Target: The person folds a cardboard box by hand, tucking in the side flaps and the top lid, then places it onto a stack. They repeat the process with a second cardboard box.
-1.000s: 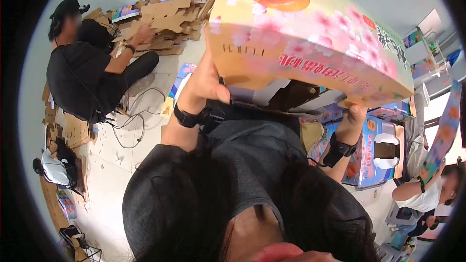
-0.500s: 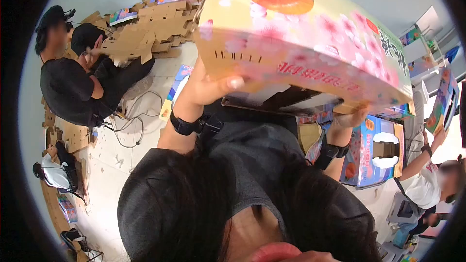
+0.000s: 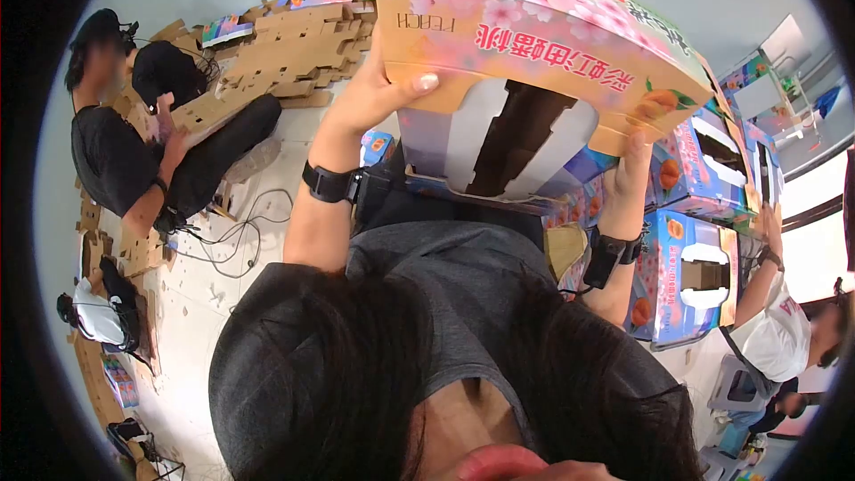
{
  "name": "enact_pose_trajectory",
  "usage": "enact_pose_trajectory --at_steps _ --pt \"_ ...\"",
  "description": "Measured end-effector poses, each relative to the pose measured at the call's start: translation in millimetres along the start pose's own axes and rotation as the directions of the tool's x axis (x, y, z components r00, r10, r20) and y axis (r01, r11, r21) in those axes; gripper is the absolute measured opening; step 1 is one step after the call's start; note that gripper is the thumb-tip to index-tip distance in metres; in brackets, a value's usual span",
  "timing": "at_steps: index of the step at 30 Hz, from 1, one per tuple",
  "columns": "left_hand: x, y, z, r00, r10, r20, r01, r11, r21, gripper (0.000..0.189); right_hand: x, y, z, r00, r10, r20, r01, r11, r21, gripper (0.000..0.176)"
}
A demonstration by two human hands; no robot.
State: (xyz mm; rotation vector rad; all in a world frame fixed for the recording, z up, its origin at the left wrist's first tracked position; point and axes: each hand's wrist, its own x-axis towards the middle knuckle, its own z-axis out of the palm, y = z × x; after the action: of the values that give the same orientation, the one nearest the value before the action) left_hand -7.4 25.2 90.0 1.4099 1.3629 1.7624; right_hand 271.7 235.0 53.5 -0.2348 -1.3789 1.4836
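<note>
Head view: two bare hands hold one printed carton (image 3: 543, 49), raised and tilted in front of the wearer's chest. The left hand (image 3: 378, 93) grips its left end, thumb on the printed side; the right hand (image 3: 632, 165) is closed on the lower right corner. Each wrist carries one black strap. The carton shows pink blossoms, red lettering and two peaches, one cut off by the top of the frame. One long dark opening (image 3: 521, 138) lies between two pale flaps, on the side facing the wearer.

To the right are at least three more cartons: one low (image 3: 668, 276), one above it (image 3: 699, 160), and one (image 3: 766, 165) touched by a person in white (image 3: 775, 330). Others behind are partly hidden, so their number cannot be told.

To the left, two people in black (image 3: 116, 151) sit near a heap of flat cardboard (image 3: 298, 49), too overlapped to count. One more person (image 3: 102, 307) is lower left. Dark cables (image 3: 249, 245) lie on the pale floor (image 3: 205, 303).
</note>
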Motion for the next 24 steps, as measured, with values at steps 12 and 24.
enact_pose_trajectory --at_steps 12,24 --pt "1 -29 -9 0.996 -0.068 -0.05 0.064 0.994 -0.088 0.079 11 -14 -22 0.98 0.092 0.175 -0.093 0.996 -0.005 0.081" --pt "-19 -62 -32 0.961 -0.064 0.27 0.086 0.994 -0.069 0.143 9 4 -49 0.991 0.081 0.105 -0.082 0.997 0.009 0.086"
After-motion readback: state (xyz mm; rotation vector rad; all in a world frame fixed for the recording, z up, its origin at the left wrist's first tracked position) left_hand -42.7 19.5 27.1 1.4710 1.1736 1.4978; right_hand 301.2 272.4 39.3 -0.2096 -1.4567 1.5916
